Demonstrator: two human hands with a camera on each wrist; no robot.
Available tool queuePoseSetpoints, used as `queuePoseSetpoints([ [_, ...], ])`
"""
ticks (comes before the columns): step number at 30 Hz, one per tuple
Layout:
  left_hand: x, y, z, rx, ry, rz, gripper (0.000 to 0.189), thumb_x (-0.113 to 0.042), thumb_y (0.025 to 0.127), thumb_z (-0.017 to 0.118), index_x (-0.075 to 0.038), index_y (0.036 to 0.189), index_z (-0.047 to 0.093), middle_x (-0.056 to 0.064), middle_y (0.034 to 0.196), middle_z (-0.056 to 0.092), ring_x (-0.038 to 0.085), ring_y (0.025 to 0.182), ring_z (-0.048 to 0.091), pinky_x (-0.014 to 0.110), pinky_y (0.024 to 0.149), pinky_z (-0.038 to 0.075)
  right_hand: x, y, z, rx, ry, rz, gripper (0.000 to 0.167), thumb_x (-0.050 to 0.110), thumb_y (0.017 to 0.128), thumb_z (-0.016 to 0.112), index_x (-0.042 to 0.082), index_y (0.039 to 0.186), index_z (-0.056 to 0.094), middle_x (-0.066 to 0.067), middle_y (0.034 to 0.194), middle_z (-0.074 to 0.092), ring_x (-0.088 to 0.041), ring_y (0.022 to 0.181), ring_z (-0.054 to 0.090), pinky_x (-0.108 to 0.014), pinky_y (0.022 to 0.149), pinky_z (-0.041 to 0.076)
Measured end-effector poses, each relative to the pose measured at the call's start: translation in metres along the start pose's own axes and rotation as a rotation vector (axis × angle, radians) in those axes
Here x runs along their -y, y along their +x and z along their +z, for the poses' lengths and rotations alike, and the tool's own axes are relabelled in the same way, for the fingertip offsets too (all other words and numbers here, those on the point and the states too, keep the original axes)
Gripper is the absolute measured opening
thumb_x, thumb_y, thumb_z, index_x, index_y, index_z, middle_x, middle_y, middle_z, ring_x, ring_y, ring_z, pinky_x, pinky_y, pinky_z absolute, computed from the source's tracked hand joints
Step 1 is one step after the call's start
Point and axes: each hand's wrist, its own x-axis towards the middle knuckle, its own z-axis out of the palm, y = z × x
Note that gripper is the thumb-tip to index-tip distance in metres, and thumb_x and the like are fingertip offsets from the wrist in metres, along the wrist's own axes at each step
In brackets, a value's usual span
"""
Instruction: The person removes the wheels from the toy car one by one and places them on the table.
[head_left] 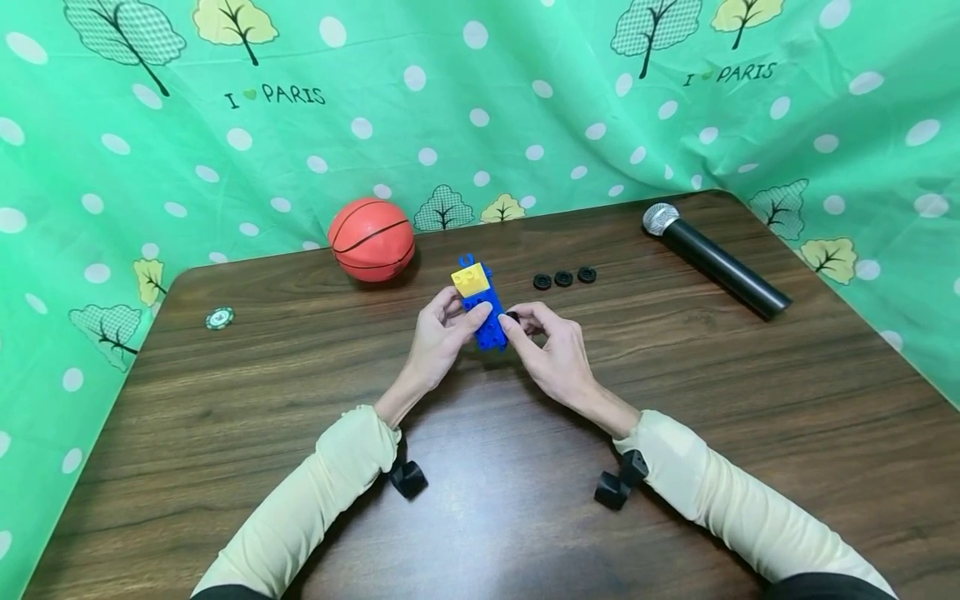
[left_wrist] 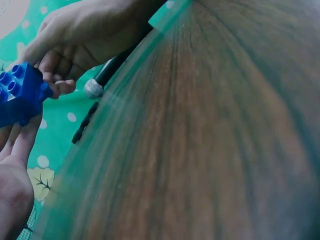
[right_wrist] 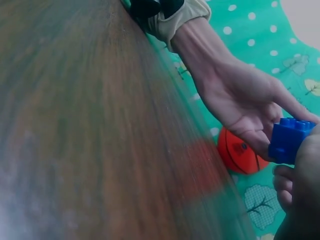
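A blue building-block toy [head_left: 491, 332] with a studded yellow block [head_left: 470, 281] on it and a small blue hook at its far end is held above the table. My left hand [head_left: 438, 335] grips it from the left side, thumb on top. On the toy's right side, my right hand [head_left: 553, 350] pinches a small black toy wheel [head_left: 513, 317] between thumb and fingers, mostly covered by them. The studded blue end of the toy [left_wrist: 22, 95] shows in the left wrist view, and also the toy's blue end [right_wrist: 287, 142] in the right wrist view.
Three black toy wheels [head_left: 563, 278] lie in a row beyond the right hand. A red basketball [head_left: 372, 240] sits at the back, a microphone [head_left: 720, 262] at the right, and a green-and-white poker chip [head_left: 220, 318] at the left. A green polka-dot curtain [head_left: 480, 83] hangs behind the table.
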Motion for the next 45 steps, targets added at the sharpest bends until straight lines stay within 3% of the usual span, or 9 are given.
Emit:
queuePoseSetpoints([
  [5, -0.001, -0.002, 0.005, -0.032, 0.007, 0.046, 0.037, -0.007, 0.099, 0.065, 0.007, 0.131, 0.055, 0.022, 0.115, 0.069, 0.014, 0.093, 0.073, 0.032, 0.077, 0.061, 0.002, 0.000, 0.002, -0.054, -0.029, 0.008, 0.013, 0.012, 0.098, 0.072, 0.000, 0.102, 0.072, -0.005, 0.080, 0.071, -0.016, 0.072, 0.067, -0.032, 0.067, 0.055],
  [8, 0.000, -0.003, 0.006, -0.044, -0.006, 0.066, 0.035, -0.007, 0.098, 0.065, 0.007, 0.129, 0.055, 0.020, 0.115, 0.070, 0.014, 0.092, 0.073, 0.032, 0.077, 0.061, 0.003, 0.001, 0.003, -0.059, -0.021, 0.026, 0.013, 0.013, 0.098, 0.072, 0.000, 0.101, 0.072, -0.005, 0.079, 0.071, -0.016, 0.071, 0.066, -0.029, 0.067, 0.053],
  [12, 0.001, -0.003, 0.007, -0.034, -0.057, 0.055, 0.037, -0.007, 0.098, 0.064, 0.008, 0.131, 0.055, 0.016, 0.111, 0.071, 0.014, 0.092, 0.074, 0.032, 0.076, 0.061, 0.002, 0.003, 0.001, -0.005, 0.054, 0.072, 0.011, 0.011, 0.099, 0.069, 0.000, 0.099, 0.071, -0.005, 0.077, 0.071, -0.015, 0.071, 0.064, -0.023, 0.068, 0.050],
  [16, 0.002, -0.002, 0.005, -0.001, -0.161, 0.032, 0.042, -0.006, 0.099, 0.060, 0.012, 0.135, 0.051, 0.012, 0.111, 0.070, 0.015, 0.094, 0.073, 0.032, 0.077, 0.061, 0.000, 0.004, -0.001, 0.075, 0.134, 0.093, 0.010, 0.009, 0.101, 0.065, 0.000, 0.105, 0.068, -0.004, 0.082, 0.066, -0.017, 0.076, 0.060, -0.025, 0.073, 0.048],
  [22, 0.005, -0.001, 0.002, 0.028, -0.222, 0.001, 0.044, -0.004, 0.100, 0.057, 0.014, 0.139, 0.046, 0.012, 0.113, 0.068, 0.017, 0.096, 0.071, 0.033, 0.078, 0.061, -0.001, 0.002, 0.000, 0.115, 0.146, 0.079, 0.008, 0.006, 0.102, 0.064, 0.002, 0.108, 0.066, -0.003, 0.084, 0.060, -0.017, 0.078, 0.057, -0.027, 0.075, 0.047],
  [26, 0.004, -0.001, 0.001, 0.015, -0.180, -0.012, 0.043, -0.003, 0.101, 0.058, 0.012, 0.139, 0.047, 0.015, 0.114, 0.068, 0.017, 0.095, 0.072, 0.033, 0.077, 0.061, 0.001, 0.001, 0.003, 0.043, 0.060, -0.005, 0.006, 0.006, 0.101, 0.065, 0.000, 0.103, 0.067, -0.003, 0.079, 0.062, -0.014, 0.069, 0.057, -0.021, 0.065, 0.046],
  [30, 0.001, -0.002, 0.003, -0.023, -0.090, 0.018, 0.041, -0.006, 0.101, 0.061, 0.011, 0.137, 0.051, 0.021, 0.116, 0.068, 0.015, 0.095, 0.073, 0.032, 0.076, 0.061, 0.003, 0.001, 0.008, -0.049, -0.024, -0.060, 0.007, 0.006, 0.099, 0.068, 0.000, 0.100, 0.068, -0.004, 0.075, 0.062, -0.013, 0.063, 0.055, -0.018, 0.058, 0.042],
  [40, 0.000, -0.005, 0.009, -0.114, 0.042, 0.135, 0.039, -0.009, 0.097, 0.069, 0.008, 0.130, 0.056, 0.022, 0.116, 0.070, 0.015, 0.093, 0.072, 0.031, 0.085, 0.059, 0.003, 0.003, 0.013, -0.089, -0.064, -0.003, 0.012, 0.010, 0.100, 0.070, -0.002, 0.101, 0.070, -0.007, 0.080, 0.070, -0.018, 0.069, 0.064, -0.022, 0.064, 0.050],
  [45, -0.001, -0.005, 0.013, -0.150, 0.085, 0.160, 0.036, -0.009, 0.097, 0.072, 0.006, 0.127, 0.060, 0.018, 0.109, 0.072, 0.014, 0.086, 0.072, 0.028, 0.082, 0.058, 0.002, 0.003, 0.013, -0.086, -0.080, 0.020, 0.014, 0.012, 0.101, 0.068, -0.002, 0.102, 0.071, -0.009, 0.081, 0.072, -0.018, 0.070, 0.065, -0.022, 0.064, 0.050],
])
